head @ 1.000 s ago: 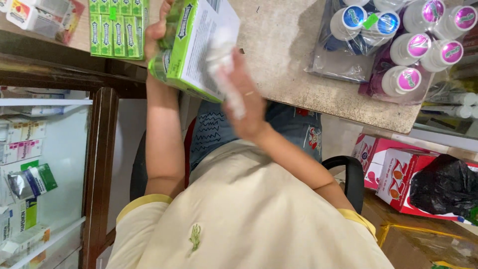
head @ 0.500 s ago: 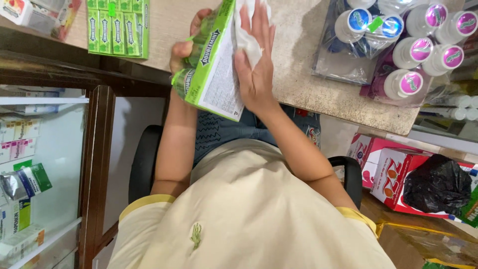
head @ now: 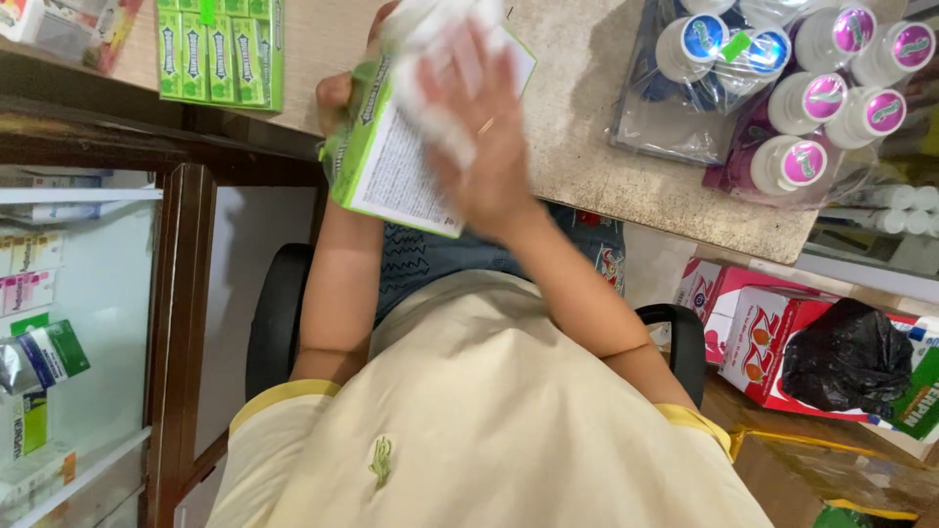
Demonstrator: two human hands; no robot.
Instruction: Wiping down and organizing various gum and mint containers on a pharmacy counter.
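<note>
Green box (head: 391, 166) held by left hand (head: 337, 98), right hand (head: 479, 147) wiping it with white cloth (head: 430, 59)

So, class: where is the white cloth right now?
Head view, top centre: the white cloth is under the right hand, pressed on the green box.
</note>
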